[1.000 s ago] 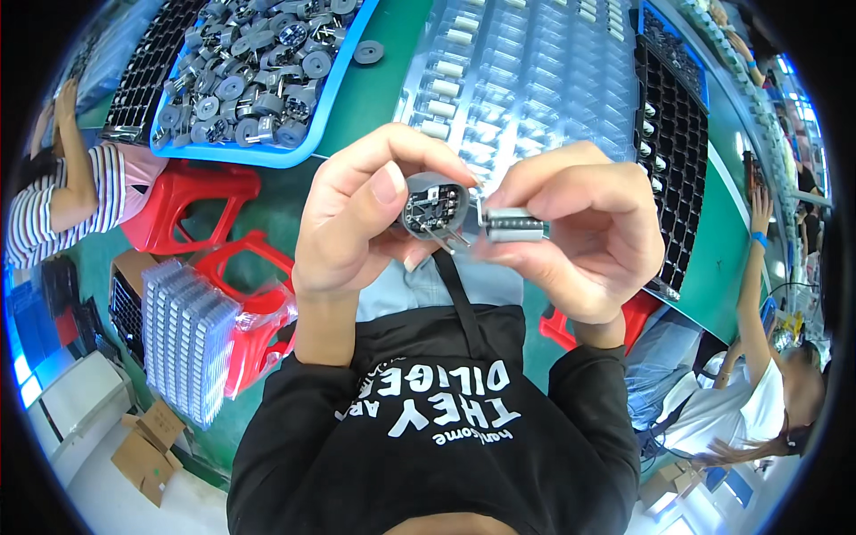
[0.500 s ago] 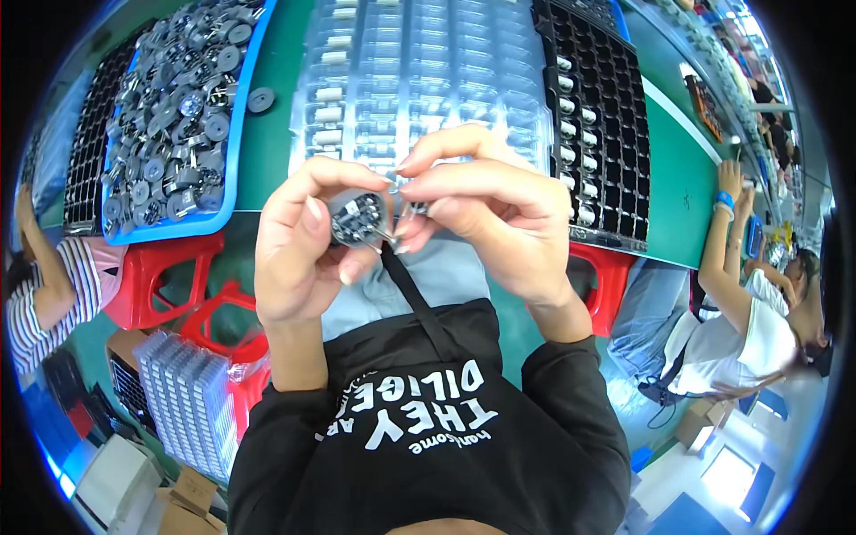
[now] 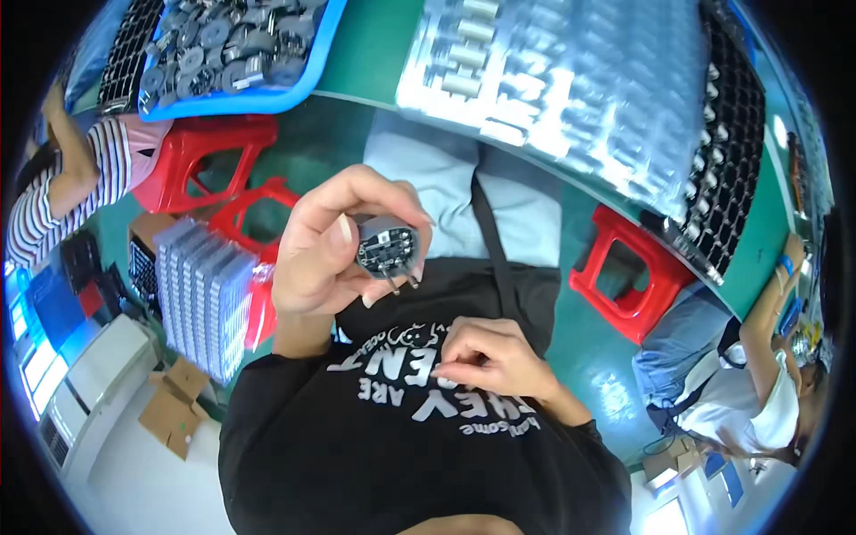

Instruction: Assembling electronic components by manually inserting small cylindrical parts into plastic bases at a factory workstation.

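My left hand [image 3: 334, 245] is closed round the rim of a round grey plug housing [image 3: 385, 250]. Its open face is turned up and shows a dark circuit board with small parts; two metal pins stick out at the lower edge. My right hand [image 3: 497, 358] is apart from it, lower and to the right, in front of my black shirt. Its fingers are curled in, and whatever they may hold is hidden. On the table, a blue tray [image 3: 310, 78] holds many similar grey housings.
Clear plastic blister trays [image 3: 571, 98], some with whitish parts, lie on the green table [image 3: 366, 62]. Beside them is a black tray [image 3: 740, 178] of cells. Red stools [image 3: 624, 276] stand below the table's edge. People sit at both sides; stacked trays [image 3: 201, 294] stand at left.
My right hand has left the plug housing and dropped toward my chest. The left hand still holds the housing, now lower. The view has shifted, so the table sits higher and further right.
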The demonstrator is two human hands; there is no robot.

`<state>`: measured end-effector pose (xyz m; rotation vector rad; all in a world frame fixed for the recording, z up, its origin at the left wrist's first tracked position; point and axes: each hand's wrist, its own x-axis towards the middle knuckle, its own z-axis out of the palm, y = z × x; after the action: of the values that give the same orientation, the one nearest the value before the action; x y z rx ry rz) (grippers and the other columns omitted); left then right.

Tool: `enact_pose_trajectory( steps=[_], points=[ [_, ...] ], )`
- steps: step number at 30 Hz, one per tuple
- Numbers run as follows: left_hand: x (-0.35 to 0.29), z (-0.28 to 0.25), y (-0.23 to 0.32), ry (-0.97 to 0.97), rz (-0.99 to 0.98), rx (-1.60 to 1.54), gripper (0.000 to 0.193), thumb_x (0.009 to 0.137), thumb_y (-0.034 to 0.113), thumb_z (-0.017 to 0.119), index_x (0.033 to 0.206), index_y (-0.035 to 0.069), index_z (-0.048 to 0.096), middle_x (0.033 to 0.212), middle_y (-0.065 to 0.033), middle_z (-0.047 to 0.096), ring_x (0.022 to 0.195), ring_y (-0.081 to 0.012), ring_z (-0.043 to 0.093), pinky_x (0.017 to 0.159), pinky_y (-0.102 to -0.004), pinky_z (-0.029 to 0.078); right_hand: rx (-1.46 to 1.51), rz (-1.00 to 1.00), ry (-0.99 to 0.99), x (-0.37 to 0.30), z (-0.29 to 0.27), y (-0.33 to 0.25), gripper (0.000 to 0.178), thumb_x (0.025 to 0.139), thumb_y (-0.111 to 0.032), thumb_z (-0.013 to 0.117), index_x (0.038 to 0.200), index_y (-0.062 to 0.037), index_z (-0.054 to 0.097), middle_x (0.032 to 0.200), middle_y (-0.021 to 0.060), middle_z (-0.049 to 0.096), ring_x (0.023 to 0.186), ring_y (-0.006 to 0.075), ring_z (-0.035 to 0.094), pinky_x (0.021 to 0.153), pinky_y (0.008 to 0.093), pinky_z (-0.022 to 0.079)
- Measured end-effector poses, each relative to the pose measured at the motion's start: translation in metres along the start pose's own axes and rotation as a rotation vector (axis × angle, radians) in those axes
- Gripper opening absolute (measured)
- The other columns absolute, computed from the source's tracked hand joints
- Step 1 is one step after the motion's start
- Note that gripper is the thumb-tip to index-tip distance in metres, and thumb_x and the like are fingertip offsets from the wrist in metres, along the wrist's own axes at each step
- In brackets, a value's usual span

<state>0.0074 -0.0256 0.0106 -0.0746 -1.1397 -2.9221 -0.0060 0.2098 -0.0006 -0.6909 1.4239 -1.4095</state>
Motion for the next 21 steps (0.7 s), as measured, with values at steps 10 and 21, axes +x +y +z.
enact_pose_trajectory(
  steps=[10,21],
  points=[
    [-0.006,0.000,-0.010,0.023,-0.123,0.029,0.047,0.097,0.035,0.043,0.107,-0.011,0.043,0.081,-0.0206,0.049,0.047,-0.0050,0.037,0.040,-0.0152,0.034,-0.019,-0.059,-0.412,-0.024,-0.047,-0.017,0.022,0.081,-0.007,0.067,0.099,0.0034,0.064,0.105,0.0145,0.063,0.085,0.0273,0.064,0.070,0.0342,0.052],
    [-0.001,0.015,-0.012,-0.010,-0.163,-0.021,0.046,0.097,0.035,0.043,0.105,-0.010,0.044,0.084,-0.0192,0.050,0.051,-0.0050,0.038,0.043,-0.0151,0.034,-0.299,-0.189,0.034,-0.001,-0.055,-0.088,0.017,0.074,-0.005,0.072,0.088,0.0023,0.065,0.094,0.0171,0.066,0.079,0.0241,0.066,0.067,0.0313,0.053]
  ],
)
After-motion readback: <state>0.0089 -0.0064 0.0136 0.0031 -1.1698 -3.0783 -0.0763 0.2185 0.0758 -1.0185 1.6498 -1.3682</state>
